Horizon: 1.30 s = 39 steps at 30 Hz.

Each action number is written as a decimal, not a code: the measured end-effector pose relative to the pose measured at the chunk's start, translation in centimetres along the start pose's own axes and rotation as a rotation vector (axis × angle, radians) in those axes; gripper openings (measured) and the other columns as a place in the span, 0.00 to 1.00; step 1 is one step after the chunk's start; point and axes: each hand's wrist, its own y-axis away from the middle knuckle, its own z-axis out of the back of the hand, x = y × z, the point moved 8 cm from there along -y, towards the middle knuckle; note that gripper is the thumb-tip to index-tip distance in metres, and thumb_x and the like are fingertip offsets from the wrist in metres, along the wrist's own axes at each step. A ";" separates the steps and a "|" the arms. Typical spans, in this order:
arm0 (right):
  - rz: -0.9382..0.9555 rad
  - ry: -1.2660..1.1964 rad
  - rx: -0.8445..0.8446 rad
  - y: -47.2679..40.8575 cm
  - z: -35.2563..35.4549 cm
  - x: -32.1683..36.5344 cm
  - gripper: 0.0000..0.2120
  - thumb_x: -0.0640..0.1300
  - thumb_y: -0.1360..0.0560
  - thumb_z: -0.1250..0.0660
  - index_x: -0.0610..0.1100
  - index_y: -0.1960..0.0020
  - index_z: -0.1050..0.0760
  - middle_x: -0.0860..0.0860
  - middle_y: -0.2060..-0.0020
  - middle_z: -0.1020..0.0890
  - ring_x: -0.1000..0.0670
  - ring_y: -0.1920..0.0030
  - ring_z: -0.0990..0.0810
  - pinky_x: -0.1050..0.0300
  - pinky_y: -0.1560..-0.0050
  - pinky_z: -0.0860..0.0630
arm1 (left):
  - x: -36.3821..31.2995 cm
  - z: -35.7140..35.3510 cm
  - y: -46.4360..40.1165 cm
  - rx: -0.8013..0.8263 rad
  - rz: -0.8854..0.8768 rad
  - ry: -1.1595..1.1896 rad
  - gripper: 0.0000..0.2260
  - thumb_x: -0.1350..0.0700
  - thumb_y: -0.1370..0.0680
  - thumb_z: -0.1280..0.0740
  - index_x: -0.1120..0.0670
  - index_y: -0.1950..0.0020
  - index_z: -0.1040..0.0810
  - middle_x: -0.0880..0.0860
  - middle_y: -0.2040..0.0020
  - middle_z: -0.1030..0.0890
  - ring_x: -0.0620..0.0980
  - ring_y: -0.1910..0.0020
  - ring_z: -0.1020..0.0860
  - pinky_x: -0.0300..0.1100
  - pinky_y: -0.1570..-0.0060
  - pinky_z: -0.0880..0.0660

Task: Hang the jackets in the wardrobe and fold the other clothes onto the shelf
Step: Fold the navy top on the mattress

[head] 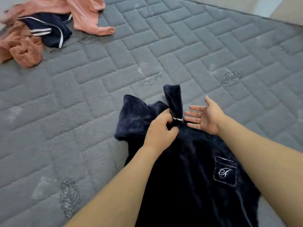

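Observation:
A dark navy velvet garment (pixel 188 174) with a white embroidered chest pocket lies on the grey quilted mattress (pixel 180 46) in front of me. My left hand (pixel 160 128) pinches the fabric near its collar, where a strip with white piping sticks up. My right hand (pixel 205 115) hovers just right of that strip, palm open and fingers spread, holding nothing. At the far left lies a heap of clothes: a pink garment (pixel 85 12), a navy piece with white stripes (pixel 49 28) and an orange-brown garment (pixel 21 48).
The mattress edge runs across the upper right, with pale floor or wall (pixel 268 5) beyond it. Bare quilted surface stretches between the heap and the navy garment.

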 end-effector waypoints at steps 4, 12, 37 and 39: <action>-0.071 0.000 -0.108 1.6 10.0 -3.6 0.33 0.73 0.26 0.48 0.45 0.50 0.22 0.45 0.58 0.15 0.43 0.53 0.18 0.49 0.56 0.24 | 0.5 -13.2 3.8 0.564 -0.013 -0.339 0.13 0.60 0.24 0.37 0.46 0.44 0.21 0.43 0.24 0.35 0.49 0.28 0.32 0.54 0.23 0.49; -0.059 0.317 -0.263 2.2 16.2 -9.6 0.14 0.35 0.28 0.33 0.37 0.42 0.28 0.43 0.57 0.20 0.42 0.57 0.20 0.51 0.59 0.21 | 3.6 -14.3 5.2 0.549 0.074 -0.797 0.28 0.54 0.22 0.40 0.45 0.22 0.41 0.49 0.19 0.49 0.53 0.21 0.54 0.58 0.24 0.57; -0.310 -0.182 -0.995 12.8 58.8 -22.7 0.32 0.48 0.26 0.35 0.41 0.26 0.40 0.43 0.29 0.38 0.41 0.34 0.33 0.46 0.34 0.32 | -10.1 -47.1 7.8 0.681 -0.202 -1.167 0.21 0.50 0.22 0.40 0.54 0.30 0.30 0.55 0.29 0.33 0.57 0.32 0.34 0.52 0.29 0.39; -0.337 -0.206 -1.078 14.5 62.8 -24.6 0.33 0.50 0.26 0.33 0.43 0.26 0.42 0.44 0.29 0.39 0.40 0.33 0.35 0.47 0.36 0.33 | -11.5 -52.9 9.6 0.845 -0.245 -1.095 0.21 0.51 0.21 0.41 0.53 0.28 0.32 0.54 0.30 0.32 0.57 0.34 0.33 0.50 0.35 0.33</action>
